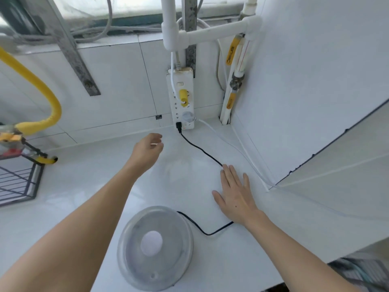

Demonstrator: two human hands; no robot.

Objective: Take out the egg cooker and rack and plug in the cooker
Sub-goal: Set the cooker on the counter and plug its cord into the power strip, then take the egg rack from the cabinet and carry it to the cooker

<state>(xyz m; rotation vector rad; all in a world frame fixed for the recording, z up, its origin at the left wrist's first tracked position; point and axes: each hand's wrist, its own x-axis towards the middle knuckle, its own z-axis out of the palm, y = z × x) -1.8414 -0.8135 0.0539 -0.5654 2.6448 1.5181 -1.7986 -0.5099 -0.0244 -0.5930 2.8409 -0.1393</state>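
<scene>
Head view, one camera. Two hands in frame.

Left hand (148, 145): raised over the tabletop (84, 186), fingers loosely curled, grasping nothing. Just short of the power strip (180, 98), which sits ahead of it and slightly right, standing against the tiled wall.

Right hand (235, 192): flat, fingers straight and spread, palm down on the tabletop. It lies over the black cord (200, 149); cord goes under the fingertips and comes out again at the wrist side.

One egg cooker (155, 248): on the tabletop, near edge, behind and to the left of the right hand, between the two forearms. Clear domed lid on, white round shape visible through it. Cannot tell whether a rack is inside.

One black cord: runs from the cooker, loops toward the right wrist, passes under the right hand, then goes up to one black plug (179, 125) seated at the bottom end of the strip.

Strip count: one yellow plug (183, 97), one white plug (187, 117), one black plug. Three occupied.

Far left of the left hand: one black wire rack (19, 182) on the tabletop, one yellow hose (42, 95) curving above it.

Right of the strip: white pipes (231, 91) in the corner.
</scene>
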